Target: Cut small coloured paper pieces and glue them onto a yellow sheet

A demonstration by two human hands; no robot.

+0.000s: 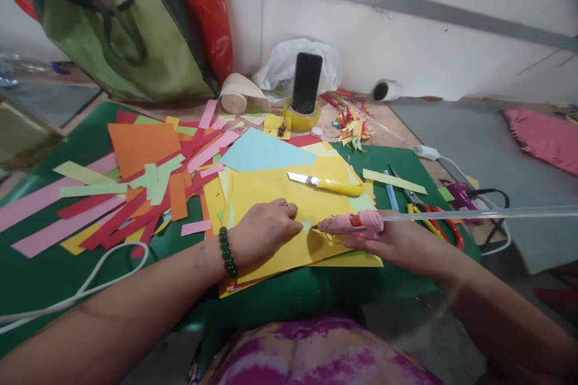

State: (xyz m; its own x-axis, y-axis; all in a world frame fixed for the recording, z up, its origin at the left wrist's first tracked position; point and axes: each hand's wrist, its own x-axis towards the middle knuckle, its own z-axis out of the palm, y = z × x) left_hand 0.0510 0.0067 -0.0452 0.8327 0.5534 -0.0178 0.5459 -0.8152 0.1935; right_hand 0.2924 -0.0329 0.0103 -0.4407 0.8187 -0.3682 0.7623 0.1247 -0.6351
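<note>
My right hand grips a pink hot glue gun, its nozzle pointing left. A long clear glue stick runs out of its back to the right. My left hand, wearing a green bead bracelet, rests on yellow paper with its fingers pinched. At its fingertips, right by the nozzle, shows a small piece of pale green paper; the fingers partly hide it. Just beyond lies a yellow utility knife with its blade out. Behind it is a light blue paper sheet.
Coloured paper strips cover the left of the green board. A phone stands in a tape roll. Scissors lie at right, near a spiky paper ornament. A white cable loops at left.
</note>
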